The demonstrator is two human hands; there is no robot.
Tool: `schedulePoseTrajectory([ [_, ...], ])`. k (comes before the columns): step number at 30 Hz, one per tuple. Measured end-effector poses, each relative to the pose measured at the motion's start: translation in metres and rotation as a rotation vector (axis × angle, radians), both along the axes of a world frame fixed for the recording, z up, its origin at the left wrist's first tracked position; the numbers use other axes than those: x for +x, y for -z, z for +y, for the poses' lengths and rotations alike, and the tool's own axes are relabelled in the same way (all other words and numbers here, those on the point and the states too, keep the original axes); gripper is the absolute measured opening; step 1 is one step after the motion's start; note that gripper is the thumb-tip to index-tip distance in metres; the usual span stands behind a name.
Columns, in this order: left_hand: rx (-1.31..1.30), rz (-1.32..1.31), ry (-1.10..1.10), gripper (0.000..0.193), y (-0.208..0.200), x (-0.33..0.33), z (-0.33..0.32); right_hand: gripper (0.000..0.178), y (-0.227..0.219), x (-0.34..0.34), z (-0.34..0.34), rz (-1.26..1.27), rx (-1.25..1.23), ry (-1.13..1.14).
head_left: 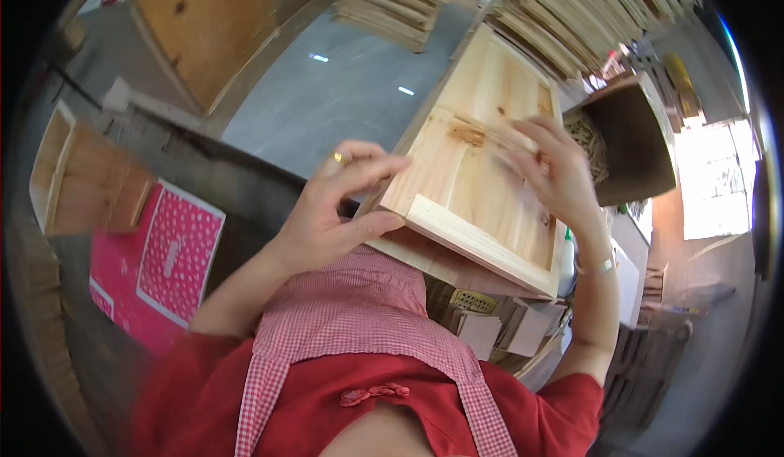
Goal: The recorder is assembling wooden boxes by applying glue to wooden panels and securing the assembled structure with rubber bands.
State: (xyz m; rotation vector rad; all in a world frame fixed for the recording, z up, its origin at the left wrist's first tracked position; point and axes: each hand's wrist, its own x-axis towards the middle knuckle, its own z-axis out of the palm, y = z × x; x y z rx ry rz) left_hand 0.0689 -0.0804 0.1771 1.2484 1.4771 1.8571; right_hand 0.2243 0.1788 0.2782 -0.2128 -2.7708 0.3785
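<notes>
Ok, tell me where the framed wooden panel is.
In the head view, the framed wooden panel lies just right of centre, with the left hand at its near left corner and the right hand over it.

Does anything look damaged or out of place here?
A brown patch on the framed wooden panel, between the left hand and right hand, stands out against the paler surrounding wood. It could be a natural knot or a blemish; blur leaves that unclear.
</notes>
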Motion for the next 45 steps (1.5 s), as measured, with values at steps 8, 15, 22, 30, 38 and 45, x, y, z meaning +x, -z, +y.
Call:
schedulePoseTrajectory([
  [8,0.024,0.14,0.171,0.051,0.01,-0.011,0.014,0.018,0.024,-0.081,0.107,-0.014,0.353,0.038],
  [15,-0.015,0.264,-0.011,0.046,0.01,-0.005,0.009,0.026,0.017,-0.045,0.129,-0.026,-0.002,0.003],
  [22,-0.067,0.331,-0.077,0.042,0.015,-0.007,0.001,0.024,0.135,0.117,0.266,-0.291,0.067,1.096],
  [30,-0.051,0.29,-0.098,0.041,0.028,-0.007,-0.003,0.028,0.236,0.154,0.27,-0.538,0.048,1.189],
  [38,-0.005,0.236,-0.086,0.042,0.035,-0.007,-0.005,0.036,0.195,0.134,0.271,-0.702,-0.092,0.941],
  [45,-0.041,0.276,-0.014,0.042,0.039,-0.014,-0.006,0.029,0.233,0.149,0.272,-0.525,-0.146,0.935],
])
